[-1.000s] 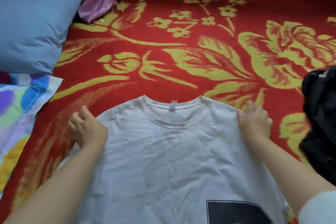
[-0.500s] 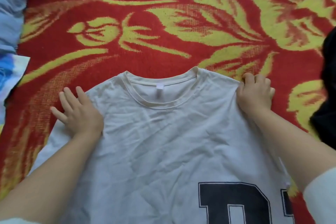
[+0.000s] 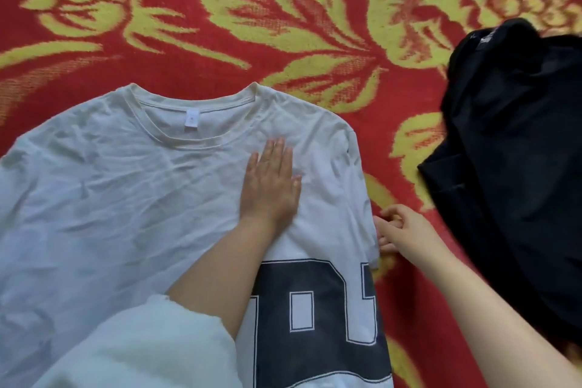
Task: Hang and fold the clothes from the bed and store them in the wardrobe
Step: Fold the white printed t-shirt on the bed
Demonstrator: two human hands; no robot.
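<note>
A white T-shirt with a large dark printed block lies flat on the bed, collar away from me. My left hand presses palm-down on the shirt's chest, to the right of the collar, fingers together and flat. At the shirt's right edge, my right hand pinches the hem of the right sleeve between its fingertips. A crumpled black garment lies on the bed to the right, apart from the shirt.
The bed is covered by a red blanket with yellow flower patterns. My white sleeve fills the lower left foreground. The wardrobe is out of view.
My left hand has crossed from the shirt's left shoulder to its chest at the right. My right hand has slid from the right shoulder down to the sleeve hem. The view has shifted right.
</note>
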